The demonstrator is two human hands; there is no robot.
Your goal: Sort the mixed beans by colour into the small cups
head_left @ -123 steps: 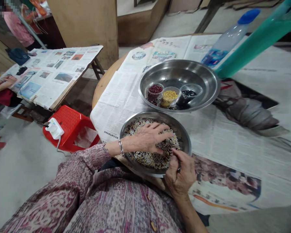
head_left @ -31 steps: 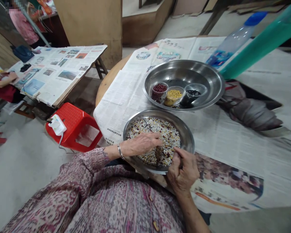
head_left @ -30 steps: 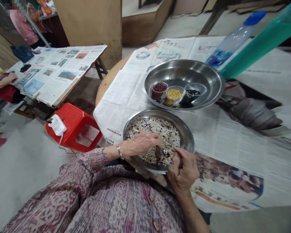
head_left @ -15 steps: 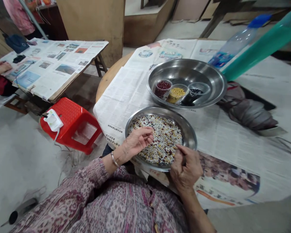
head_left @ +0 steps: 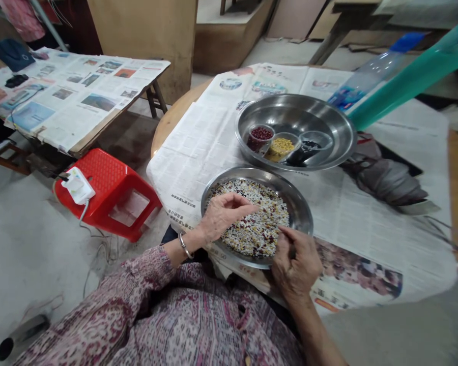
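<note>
My left hand [head_left: 227,212] hovers over the left part of a steel plate [head_left: 252,173], fingers curled and a bangle on the wrist. The plate holds a mixture of white, red, dark and yellow beans and grains [head_left: 261,223]. My right hand [head_left: 295,265] curls around the plate's near right rim, fingertips reaching over the edge. In a wider steel basin [head_left: 295,114] stand small cups of red beans [head_left: 260,138], yellow grains [head_left: 281,149] and black beans [head_left: 304,150].
Newspaper covers the round wooden table [head_left: 175,132]. Beyond stand a plastic bottle with a blue cap [head_left: 370,71] and a teal plastic tube [head_left: 412,71]. On the left are a red plastic stool [head_left: 103,193] with a white adapter, and a newspaper-covered table [head_left: 80,86].
My left hand has lifted off the grains and drawn toward the plate's left side, its fingers curling. The right hand stays at the rim. The view has shifted slightly.
</note>
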